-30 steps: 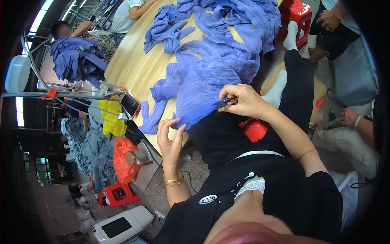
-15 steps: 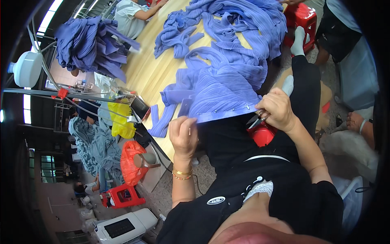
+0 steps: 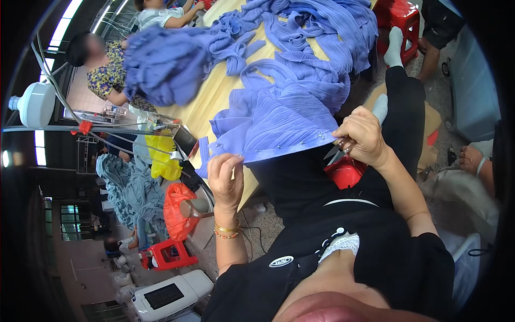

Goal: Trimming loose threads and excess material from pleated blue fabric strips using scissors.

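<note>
Stretching the band edge of a pleated blue garment (image 3: pixel 279 123) off the wooden table (image 3: pixel 214 94), the left hand (image 3: pixel 225 180) pinches its near end while the right hand (image 3: pixel 365 137) grips the far end together with small snips (image 3: pixel 335 154).

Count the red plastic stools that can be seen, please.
3: one stool under the right hand, one on the floor lower left, one at the top. Others may be hidden.
</note>
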`<state>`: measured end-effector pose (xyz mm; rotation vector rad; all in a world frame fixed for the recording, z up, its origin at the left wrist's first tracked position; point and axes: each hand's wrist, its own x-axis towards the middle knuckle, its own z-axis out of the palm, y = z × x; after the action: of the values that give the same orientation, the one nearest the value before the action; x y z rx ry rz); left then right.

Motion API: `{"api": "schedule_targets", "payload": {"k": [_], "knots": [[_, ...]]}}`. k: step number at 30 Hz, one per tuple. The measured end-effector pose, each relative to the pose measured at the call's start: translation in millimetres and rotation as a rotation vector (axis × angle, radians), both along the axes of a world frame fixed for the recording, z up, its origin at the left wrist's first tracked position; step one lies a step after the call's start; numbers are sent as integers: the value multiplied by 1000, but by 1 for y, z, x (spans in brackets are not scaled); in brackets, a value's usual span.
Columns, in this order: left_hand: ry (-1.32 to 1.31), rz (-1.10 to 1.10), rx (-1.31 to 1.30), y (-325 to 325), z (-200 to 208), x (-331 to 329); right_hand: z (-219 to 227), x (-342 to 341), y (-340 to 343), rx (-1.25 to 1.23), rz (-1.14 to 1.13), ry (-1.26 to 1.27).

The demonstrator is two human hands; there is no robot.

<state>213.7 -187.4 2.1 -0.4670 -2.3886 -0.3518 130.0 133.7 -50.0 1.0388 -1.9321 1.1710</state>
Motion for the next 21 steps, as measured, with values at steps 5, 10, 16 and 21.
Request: {"api": "schedule_targets", "payload": {"k": [5,10,16,21], "knots": [[-167,10,-27,-1,4,1,-10,0,-2,10,-7,-36],[-93,21,-151,19,14,-4,-19,-2,-12,-1,-20,88],[14,-42,-146,76,0,-7,-16,5,-9,29,-25,160],[5,-116,-153,92,-9,-5,-3,18,-5,-5,-41,90]]}}
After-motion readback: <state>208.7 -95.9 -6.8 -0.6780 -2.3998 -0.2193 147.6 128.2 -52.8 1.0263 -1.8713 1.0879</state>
